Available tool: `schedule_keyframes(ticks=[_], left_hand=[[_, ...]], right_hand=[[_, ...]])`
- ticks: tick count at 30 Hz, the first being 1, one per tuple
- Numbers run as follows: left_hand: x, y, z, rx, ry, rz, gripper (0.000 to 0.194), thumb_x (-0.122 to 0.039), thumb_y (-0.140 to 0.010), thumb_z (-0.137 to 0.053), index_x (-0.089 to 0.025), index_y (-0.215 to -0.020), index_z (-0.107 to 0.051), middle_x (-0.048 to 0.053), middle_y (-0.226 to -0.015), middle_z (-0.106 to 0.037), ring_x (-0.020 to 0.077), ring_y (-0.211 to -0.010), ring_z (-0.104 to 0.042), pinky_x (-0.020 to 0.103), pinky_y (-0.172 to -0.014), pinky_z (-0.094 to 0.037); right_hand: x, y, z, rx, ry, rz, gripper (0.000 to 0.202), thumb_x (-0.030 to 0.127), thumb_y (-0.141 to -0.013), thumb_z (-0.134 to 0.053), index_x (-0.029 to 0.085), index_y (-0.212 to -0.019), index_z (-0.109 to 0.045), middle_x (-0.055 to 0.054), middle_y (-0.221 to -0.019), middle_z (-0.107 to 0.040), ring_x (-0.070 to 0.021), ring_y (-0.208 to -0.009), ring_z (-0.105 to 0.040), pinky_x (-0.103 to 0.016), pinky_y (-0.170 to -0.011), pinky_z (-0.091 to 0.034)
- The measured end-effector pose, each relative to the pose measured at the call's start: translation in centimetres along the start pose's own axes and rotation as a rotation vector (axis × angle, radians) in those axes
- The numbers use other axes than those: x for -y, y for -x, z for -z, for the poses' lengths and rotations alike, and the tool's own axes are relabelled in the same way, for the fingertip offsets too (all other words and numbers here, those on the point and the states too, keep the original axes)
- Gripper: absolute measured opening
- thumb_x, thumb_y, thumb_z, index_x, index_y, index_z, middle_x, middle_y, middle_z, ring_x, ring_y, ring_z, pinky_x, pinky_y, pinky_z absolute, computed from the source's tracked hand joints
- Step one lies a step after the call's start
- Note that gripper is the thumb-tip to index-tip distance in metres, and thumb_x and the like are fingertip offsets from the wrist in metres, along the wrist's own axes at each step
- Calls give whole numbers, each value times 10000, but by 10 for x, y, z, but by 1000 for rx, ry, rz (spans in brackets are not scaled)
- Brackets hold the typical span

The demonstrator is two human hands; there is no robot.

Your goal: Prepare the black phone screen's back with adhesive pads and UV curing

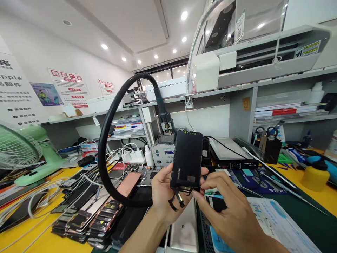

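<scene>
One phone display assembly [187, 158] is gripped in the left hand [163, 195], flex cables [180, 199] hanging from its lower end. Right hand [230, 207]: thumb and fingertips at the lower corner; whether they grip cannot be determined. Below lies a silver Mi phone [184, 233]. Stacked phone parts [81, 207] are at left; beyond stands a shelf unit [240, 109].

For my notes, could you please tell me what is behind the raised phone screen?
The left hand; its thumb and palm show, but the phone screen covers most of its fingers.
</scene>
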State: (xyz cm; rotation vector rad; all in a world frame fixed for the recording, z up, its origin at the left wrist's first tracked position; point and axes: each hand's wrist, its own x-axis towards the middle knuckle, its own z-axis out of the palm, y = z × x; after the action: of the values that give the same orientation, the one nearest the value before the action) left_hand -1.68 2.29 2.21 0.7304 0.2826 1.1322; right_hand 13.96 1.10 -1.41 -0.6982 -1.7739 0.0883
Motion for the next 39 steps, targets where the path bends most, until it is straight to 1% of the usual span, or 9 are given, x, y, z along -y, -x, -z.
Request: schedule_keyframes(ticks=[5,8,14,17,20,25,32,35,39], left_hand=[[2,-1,1,-11,0,-16,551,-425,-916,-366,-40,-1060,-735,195,-1076,-739,311,-944,-686,422,-828,-511],[2,-3,-1,-22,-8,-22,562,-440,-910,-363,-50,-1052,-741,191,-1077,-736,314,-914,-690,428,-802,-521],[2,-5,-2,-50,-40,-47,557,-442,-890,-385,-47,-997,-764,184,-924,-753,283,-729,-698,411,-711,-532],[1,-3,-3,-73,-44,-47,507,-424,-884,-423,-71,-1023,-760,175,-987,-757,321,-865,-707,440,-793,-531],[1,0,-5,-92,-36,-47,465,-393,-898,-427,-97,-1019,-764,159,-1015,-763,348,-998,-686,473,-868,-516],[3,1,-6,-93,-16,-73,444,-363,-913,-430,-90,-1016,-765,144,-988,-774,339,-1020,-685,470,-924,-493],[9,1,-6,-122,-1,-91,437,-364,-935,-453,-74,-1099,-735,146,-1048,-765,302,-1025,-683,418,-956,-474],[11,1,-6,-134,-5,-86,452,-377,-940,-451,-59,-1096,-732,152,-1034,-767,299,-1010,-685,414,-957,-475],[11,-1,-5,-160,-5,-85,430,-379,-938,-461,-95,-1130,-721,128,-1008,-775,296,-1040,-676,428,-963,-475]], right_hand=[[3,-2,2,13,-24,-74,96,173,-908,-603,215,-890,-519,-30,-906,-520,-181,-843,-565,-317,-744,-466],[5,-2,3,37,-26,-83,99,165,-889,-604,214,-924,-525,-37,-928,-512,-186,-849,-547,-321,-739,-467],[6,-2,4,66,-13,-86,128,160,-883,-604,218,-995,-583,-49,-974,-484,-191,-862,-569,-315,-720,-498],[6,-2,3,52,-71,-123,56,197,-910,-592,233,-931,-630,-46,-977,-489,-189,-862,-591,-304,-715,-522],[5,-2,2,48,-108,-189,78,226,-921,-584,243,-867,-640,-34,-959,-501,-179,-812,-605,-312,-735,-535],[3,-2,0,49,-108,-305,100,304,-901,-628,253,-814,-633,-14,-915,-539,-176,-796,-610,-297,-676,-521],[2,-6,0,122,-184,-544,199,416,-879,-631,248,-774,-631,-5,-928,-580,-161,-745,-628,-276,-577,-485],[1,-6,-1,131,-219,-589,207,419,-871,-625,244,-761,-618,2,-906,-574,-155,-722,-619,-288,-597,-476],[2,-6,-1,120,-239,-610,233,438,-856,-621,235,-742,-605,-2,-901,-560,-155,-716,-603,-296,-613,-476]])
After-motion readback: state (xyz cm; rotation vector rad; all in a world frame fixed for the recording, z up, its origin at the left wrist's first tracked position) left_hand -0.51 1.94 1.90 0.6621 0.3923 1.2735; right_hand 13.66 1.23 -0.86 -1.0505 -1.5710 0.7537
